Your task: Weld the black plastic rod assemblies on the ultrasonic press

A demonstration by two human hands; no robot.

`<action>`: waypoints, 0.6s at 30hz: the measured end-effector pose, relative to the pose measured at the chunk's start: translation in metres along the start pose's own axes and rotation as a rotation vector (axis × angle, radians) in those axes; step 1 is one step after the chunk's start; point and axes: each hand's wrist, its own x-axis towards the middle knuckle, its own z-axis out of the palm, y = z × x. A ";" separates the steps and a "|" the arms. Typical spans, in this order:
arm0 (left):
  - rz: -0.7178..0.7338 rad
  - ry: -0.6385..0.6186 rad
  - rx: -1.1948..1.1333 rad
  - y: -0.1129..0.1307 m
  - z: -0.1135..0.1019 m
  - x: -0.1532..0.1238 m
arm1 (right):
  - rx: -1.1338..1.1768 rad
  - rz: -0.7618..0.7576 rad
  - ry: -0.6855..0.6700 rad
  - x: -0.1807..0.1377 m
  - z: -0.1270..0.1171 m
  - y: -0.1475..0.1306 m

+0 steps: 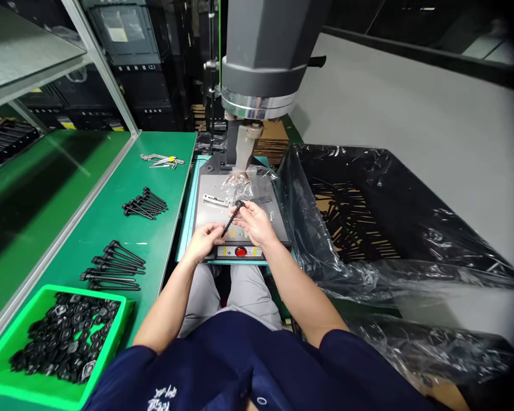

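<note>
A long black screw [231, 220] with a thick head slants across my two hands, above the machine's plate. My right hand [257, 224] has its thumb and fingers closed on the head end. At the lower tip, my left hand [205, 241] pinches the shaft. Behind them stands a grey press machine [263, 51], its metal horn [244, 147] coming down over the metal base plate [205, 220]. Clear plastic film [240, 184] lies under the horn. A small silvery slotted bracket [215, 200] rests on the plate, left of the screw.
On the green table at left lie two groups of similar screws [145, 204], [113, 267], pliers and hex keys [161, 160]. A green bin [126, 311] holds black caps. At right, a plastic-lined box [300, 228] contains many screws. A red button [240, 252] faces me.
</note>
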 end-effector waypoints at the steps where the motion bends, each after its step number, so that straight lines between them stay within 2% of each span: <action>1: -0.003 -0.037 0.028 -0.005 -0.003 -0.010 | -0.012 0.010 -0.003 0.002 0.004 0.002; 4: 0.023 -0.044 0.068 -0.019 -0.013 -0.029 | -0.077 0.072 -0.068 0.007 0.018 0.012; 7: 0.020 0.045 -0.004 -0.028 -0.030 -0.032 | -0.164 0.094 -0.076 0.006 0.031 0.021; 9: 0.053 0.199 -0.086 -0.030 -0.048 -0.028 | -0.207 0.099 -0.063 0.003 0.032 0.026; 11: 0.108 0.431 -0.121 -0.027 -0.072 -0.020 | -0.232 0.123 -0.096 -0.003 0.029 0.029; 14: 0.129 0.779 -0.002 -0.017 -0.111 0.000 | -0.252 0.177 -0.170 -0.016 0.020 0.035; 16: 0.109 0.909 0.096 -0.006 -0.133 0.018 | -0.260 0.208 -0.188 -0.026 0.015 0.038; 18: 0.083 0.985 0.169 0.005 -0.152 0.037 | -0.263 0.228 -0.197 -0.036 0.010 0.041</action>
